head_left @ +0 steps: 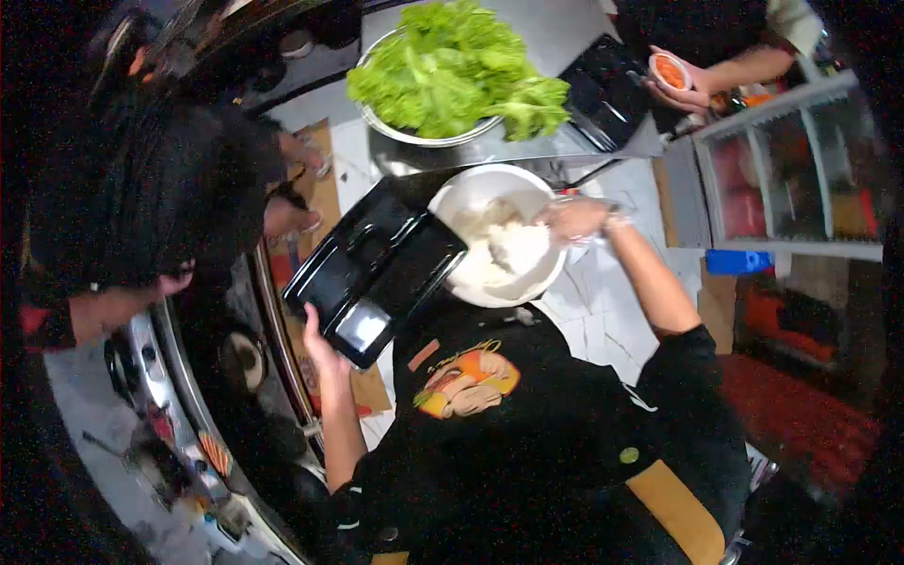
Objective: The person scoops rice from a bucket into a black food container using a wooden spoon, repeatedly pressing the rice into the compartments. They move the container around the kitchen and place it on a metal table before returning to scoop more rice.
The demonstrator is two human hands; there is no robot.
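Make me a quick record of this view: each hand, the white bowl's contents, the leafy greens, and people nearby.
left hand: holding the black tray by its edge
right hand: at the white bowl; grip unclear
contents: white food
leafy greens: heaped in a metal bowl
people nearby: one upper right, hand holding a cup of orange food; another at left, in dark clothing
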